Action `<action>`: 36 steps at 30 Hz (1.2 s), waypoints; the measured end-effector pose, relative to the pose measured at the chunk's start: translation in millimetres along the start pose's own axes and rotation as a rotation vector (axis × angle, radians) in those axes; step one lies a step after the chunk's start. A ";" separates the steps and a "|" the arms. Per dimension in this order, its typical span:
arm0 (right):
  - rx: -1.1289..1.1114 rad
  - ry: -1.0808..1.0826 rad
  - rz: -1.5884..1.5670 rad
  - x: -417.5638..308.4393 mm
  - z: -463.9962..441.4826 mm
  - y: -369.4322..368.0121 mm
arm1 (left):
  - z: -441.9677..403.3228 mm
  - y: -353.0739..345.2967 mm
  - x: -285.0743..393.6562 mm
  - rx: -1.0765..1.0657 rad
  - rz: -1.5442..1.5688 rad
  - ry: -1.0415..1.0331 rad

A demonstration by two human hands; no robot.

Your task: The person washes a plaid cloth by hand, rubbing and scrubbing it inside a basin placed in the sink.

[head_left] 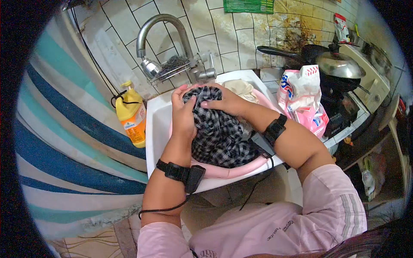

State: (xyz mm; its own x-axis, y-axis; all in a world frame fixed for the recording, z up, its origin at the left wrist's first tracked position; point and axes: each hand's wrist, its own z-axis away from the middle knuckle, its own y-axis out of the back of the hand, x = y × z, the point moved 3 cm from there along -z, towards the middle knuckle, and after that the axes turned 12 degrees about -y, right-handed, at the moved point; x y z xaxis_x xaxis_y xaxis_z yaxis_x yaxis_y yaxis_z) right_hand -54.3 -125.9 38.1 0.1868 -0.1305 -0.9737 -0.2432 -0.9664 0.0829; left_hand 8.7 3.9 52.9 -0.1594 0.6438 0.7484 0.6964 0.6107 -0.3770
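A black-and-grey checkered cloth [219, 137] is bunched in a pink basin [230, 173], which sits inside the white sink [155, 133]. My left hand [185, 112] holds the cloth's upper left part, thumb on top. From the right, my right hand [230, 102] grips the same gathered end, its thumb pointing toward my left one. Both hands are closed on the fabric; some fingertips are hidden behind it. A cream cloth [240, 89] lies in the basin beyond my right wrist.
Above the sink's back edge stands a curved faucet [165, 18] with a wire rack [174, 69]. On the left is a yellow bottle [131, 116]. To the right are a detergent bag [301, 92] and a lidded pan [340, 66]. Straps with cords circle both forearms.
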 end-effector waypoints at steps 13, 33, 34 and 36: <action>0.228 -0.043 -0.217 -20.4 15.1 13.0 | 13.0 -4.4 -15.3 -0.405 -0.288 0.369; 0.113 0.373 0.908 -41.3 37.8 -31.7 | 5.2 10.4 -26.2 -0.412 -0.794 -0.091; 0.090 0.358 0.944 -41.7 37.6 -33.1 | 6.7 8.0 -24.9 -0.414 -0.806 -0.083; 0.181 0.206 0.840 -22.5 17.4 -15.8 | 15.5 -5.6 -10.5 -0.360 -0.957 -0.026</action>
State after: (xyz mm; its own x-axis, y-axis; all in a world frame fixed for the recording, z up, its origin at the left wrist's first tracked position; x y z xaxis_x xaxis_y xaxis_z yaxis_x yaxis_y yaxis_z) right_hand -71.2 -103.9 54.9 0.0424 -0.8359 -0.5472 -0.5207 -0.4860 0.7020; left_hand -4.4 0.9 38.8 -0.7715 -0.0287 0.6356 0.4372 0.7018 0.5624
